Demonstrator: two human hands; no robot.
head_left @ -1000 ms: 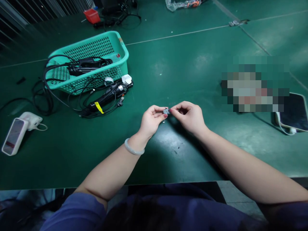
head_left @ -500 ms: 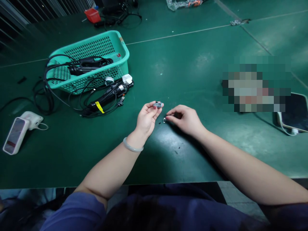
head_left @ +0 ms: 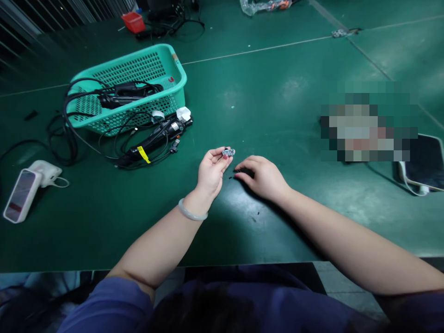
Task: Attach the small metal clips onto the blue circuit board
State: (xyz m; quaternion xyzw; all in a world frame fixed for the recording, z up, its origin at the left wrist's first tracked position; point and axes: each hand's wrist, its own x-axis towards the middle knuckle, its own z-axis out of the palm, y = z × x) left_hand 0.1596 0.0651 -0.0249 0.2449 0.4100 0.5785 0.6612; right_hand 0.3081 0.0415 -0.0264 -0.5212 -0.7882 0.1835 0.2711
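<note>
My left hand [head_left: 210, 172] pinches a small circuit board [head_left: 228, 152] with silvery and dark parts between thumb and fingers, raised a little over the green table. Close by on the right, my right hand [head_left: 262, 175] is low at the tabletop, thumb and forefinger curled toward each other. What lies between those fingertips, if anything, is too small to make out. A tiny black piece [head_left: 230, 177] lies on the table just left of the right thumb. Another dark speck [head_left: 258, 213] is nearer to me.
A green plastic basket [head_left: 180, 76] with black cabled devices stands at the left back. A black handheld device [head_left: 157, 141] with a yellow tag lies before it. A white-cased gadget [head_left: 23, 196] is at far left, a phone [head_left: 425, 159] at right. A red bin [head_left: 133, 22] stands farther back.
My right hand has shifted slightly left and its fingertips now cover the spot where a small silvery rectangular piece showed. The board in my left hand has tilted slightly.
</note>
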